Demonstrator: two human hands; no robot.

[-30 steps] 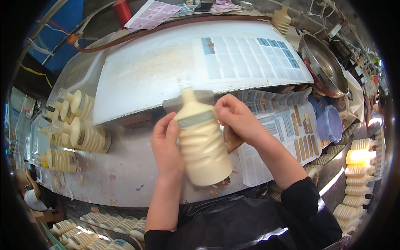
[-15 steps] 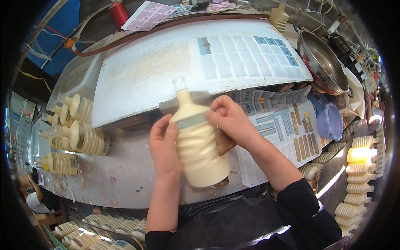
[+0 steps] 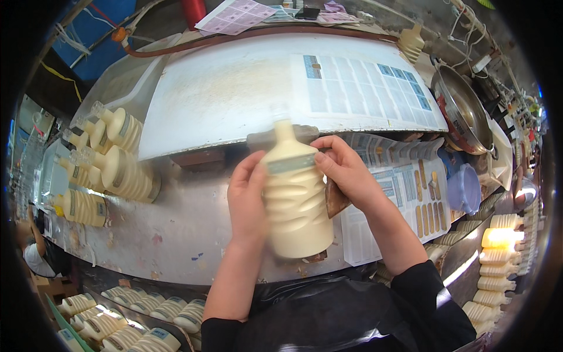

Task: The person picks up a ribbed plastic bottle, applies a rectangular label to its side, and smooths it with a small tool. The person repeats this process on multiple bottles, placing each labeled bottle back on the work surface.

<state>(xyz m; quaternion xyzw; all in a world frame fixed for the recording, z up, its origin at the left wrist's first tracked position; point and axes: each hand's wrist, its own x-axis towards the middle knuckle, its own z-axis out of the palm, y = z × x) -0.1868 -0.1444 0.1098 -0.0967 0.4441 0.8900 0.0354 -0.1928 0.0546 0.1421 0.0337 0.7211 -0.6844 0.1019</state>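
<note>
A cream plastic bottle (image 3: 298, 217) with spiral ridges and a clear, motion-blurred neck leans slightly, neck away from me, over the near worktable. Around its shoulder runs a grey-green patterned label strip (image 3: 291, 165). My left hand (image 3: 246, 190) is closed against the bottle's left side, its thumb near the strip's left end. With the thumb pressed at the strip's right end, my right hand (image 3: 346, 173) holds the other side. A brown flat piece (image 3: 336, 198) sticks out below the right hand's fingers; how it is held is hidden.
Several similar bottles (image 3: 130, 173) stand at the left, others (image 3: 158, 311) lie in rows below. A raised white board (image 3: 229, 88) bears a label sheet (image 3: 346, 85). At right are more sheets (image 3: 399, 188), a purple bucket (image 3: 464, 188) and a metal pan (image 3: 463, 100).
The view has shifted, so most things appear farther right. Both hands keep hold of the bottle, which stands a little more upright; my right thumb stays at the strip's end.
</note>
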